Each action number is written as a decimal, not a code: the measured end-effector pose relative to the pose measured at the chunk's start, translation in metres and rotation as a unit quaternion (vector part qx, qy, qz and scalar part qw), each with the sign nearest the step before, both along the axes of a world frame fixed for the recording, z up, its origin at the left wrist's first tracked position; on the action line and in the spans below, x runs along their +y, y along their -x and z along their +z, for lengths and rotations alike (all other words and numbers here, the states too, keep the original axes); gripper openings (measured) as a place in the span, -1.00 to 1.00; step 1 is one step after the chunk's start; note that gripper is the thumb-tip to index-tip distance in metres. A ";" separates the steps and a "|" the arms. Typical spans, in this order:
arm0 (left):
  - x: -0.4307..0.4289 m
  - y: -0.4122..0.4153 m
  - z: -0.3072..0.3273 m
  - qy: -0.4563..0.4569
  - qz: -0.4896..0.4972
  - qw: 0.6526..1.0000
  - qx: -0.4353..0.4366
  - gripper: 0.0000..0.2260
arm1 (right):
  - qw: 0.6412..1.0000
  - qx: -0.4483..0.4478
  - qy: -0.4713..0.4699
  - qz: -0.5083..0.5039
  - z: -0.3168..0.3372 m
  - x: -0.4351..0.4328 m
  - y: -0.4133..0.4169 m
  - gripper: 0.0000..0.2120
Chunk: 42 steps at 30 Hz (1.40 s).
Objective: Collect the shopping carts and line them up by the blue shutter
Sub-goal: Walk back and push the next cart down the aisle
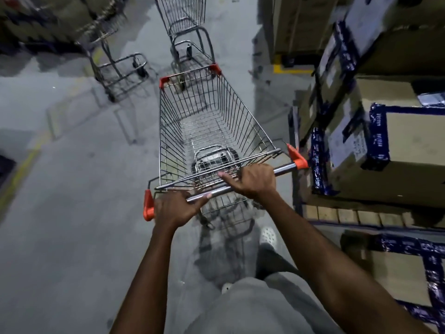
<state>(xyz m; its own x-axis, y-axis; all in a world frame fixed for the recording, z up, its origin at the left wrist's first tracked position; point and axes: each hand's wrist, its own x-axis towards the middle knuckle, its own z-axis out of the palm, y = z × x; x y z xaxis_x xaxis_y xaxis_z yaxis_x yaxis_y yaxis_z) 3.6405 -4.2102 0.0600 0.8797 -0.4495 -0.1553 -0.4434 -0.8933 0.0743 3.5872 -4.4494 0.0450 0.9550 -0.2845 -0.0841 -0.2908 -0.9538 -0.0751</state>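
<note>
Near centre, a silver wire shopping cart with orange corner caps (207,116) stands on the grey concrete floor (72,189). Grips of left hand (174,208) and right hand (255,180) closed round its chrome handle bar (284,169). A bare steel cart (185,27) far centre; a second steel cart (115,68) far left.

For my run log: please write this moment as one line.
cart: held | left hand: grips handle | right hand: grips handle | ahead: second cart, third cart
</note>
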 end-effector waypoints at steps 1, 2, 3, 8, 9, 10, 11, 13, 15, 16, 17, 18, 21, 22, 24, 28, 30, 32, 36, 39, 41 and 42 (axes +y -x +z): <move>0.004 -0.011 -0.003 -0.003 0.006 1.000 -0.011 -0.27 | 1.000 0.003 0.000 0.007 0.000 0.004 -0.012 -0.02; 0.008 -0.023 -0.006 -0.004 0.012 1.000 -0.019 -0.25 | 1.000 0.001 0.004 0.017 -0.001 0.006 -0.025 -0.03; 0.011 -0.036 -0.009 0.001 0.018 0.999 -0.029 -0.25 | 0.999 -0.010 0.010 0.028 -0.003 0.007 -0.039 -0.04; 0.015 -0.106 -0.014 0.031 0.061 0.997 -0.048 -0.31 | 0.989 -0.111 0.035 0.089 -0.012 0.003 -0.120 -0.07; 0.013 -0.119 -0.013 0.034 0.073 0.995 -0.050 -0.32 | 0.986 -0.125 0.034 0.107 -0.012 0.001 -0.137 -0.08; 0.010 -0.132 -0.011 0.035 0.084 0.994 -0.056 -0.34 | 0.982 -0.137 0.036 0.122 -0.012 -0.002 -0.156 -0.08; 0.007 -0.144 -0.009 0.035 0.097 0.993 -0.058 -0.35 | 0.980 -0.142 0.036 0.133 -0.011 -0.005 -0.175 -0.10; 0.004 -0.164 -0.009 0.027 0.123 0.990 -0.058 -0.34 | 0.975 -0.162 0.020 0.151 -0.013 -0.009 -0.208 -0.13; 0.002 -0.181 -0.011 0.029 0.155 0.986 -0.060 -0.27 | 0.972 -0.163 0.020 0.167 -0.015 -0.012 -0.239 -0.12; 0.000 -0.190 -0.012 0.030 0.170 0.983 -0.061 -0.25 | 0.970 -0.157 0.025 0.182 -0.015 -0.013 -0.256 -0.11; -0.002 -0.197 -0.011 0.027 0.185 0.981 -0.057 -0.25 | 0.968 -0.148 0.026 0.200 -0.014 -0.013 -0.272 -0.10; -0.003 -0.203 -0.010 0.028 0.202 0.978 -0.050 -0.26 | 0.967 -0.136 0.028 0.215 -0.013 -0.014 -0.287 -0.09; -0.007 -0.217 -0.004 0.044 0.241 0.969 -0.040 -0.30 | 0.958 -0.103 0.047 0.263 -0.009 -0.012 -0.329 -0.07; -0.008 -0.222 -0.001 0.048 0.253 0.965 -0.039 -0.32 | 0.954 -0.105 0.051 0.276 -0.006 -0.010 -0.343 -0.08; -0.007 -0.232 0.003 0.054 0.276 0.959 -0.037 -0.37 | 0.949 -0.101 0.053 0.295 0.002 -0.003 -0.370 -0.09; 0.005 -0.251 -0.001 0.054 0.321 0.944 -0.043 -0.42 | 0.927 -0.030 0.074 0.367 0.008 0.021 -0.417 -0.03; 0.018 -0.262 -0.006 0.039 0.341 0.938 -0.055 -0.36 | 0.918 -0.019 0.067 0.389 0.010 0.038 -0.439 -0.05; 0.032 -0.274 -0.009 0.025 0.356 0.932 -0.067 -0.31 | 0.912 -0.011 0.057 0.407 0.011 0.057 -0.460 -0.07; 0.061 -0.299 -0.011 0.015 0.393 0.915 -0.087 -0.27 | 0.898 -0.001 0.028 0.439 0.015 0.099 -0.501 -0.18; 0.088 -0.319 -0.010 0.010 0.418 0.902 -0.107 -0.23 | 0.889 -0.007 0.032 0.456 0.013 0.133 -0.531 -0.16; 0.109 -0.333 -0.009 0.015 0.430 0.895 -0.121 -0.29 | 0.883 -0.016 0.040 0.467 0.011 0.160 -0.550 -0.12; 0.120 -0.340 -0.009 0.018 0.436 0.891 -0.122 -0.32 | 0.880 -0.021 0.041 0.472 0.010 0.173 -0.559 -0.10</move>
<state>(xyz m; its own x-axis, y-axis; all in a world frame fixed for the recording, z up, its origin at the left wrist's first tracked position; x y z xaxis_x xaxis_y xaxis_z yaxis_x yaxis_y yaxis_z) 3.9803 -4.0904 0.0515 0.9028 0.4209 0.0887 0.4115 -0.9051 0.1068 4.1465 -4.2761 0.0549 0.7711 0.6339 -0.0595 0.6356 -0.7719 0.0136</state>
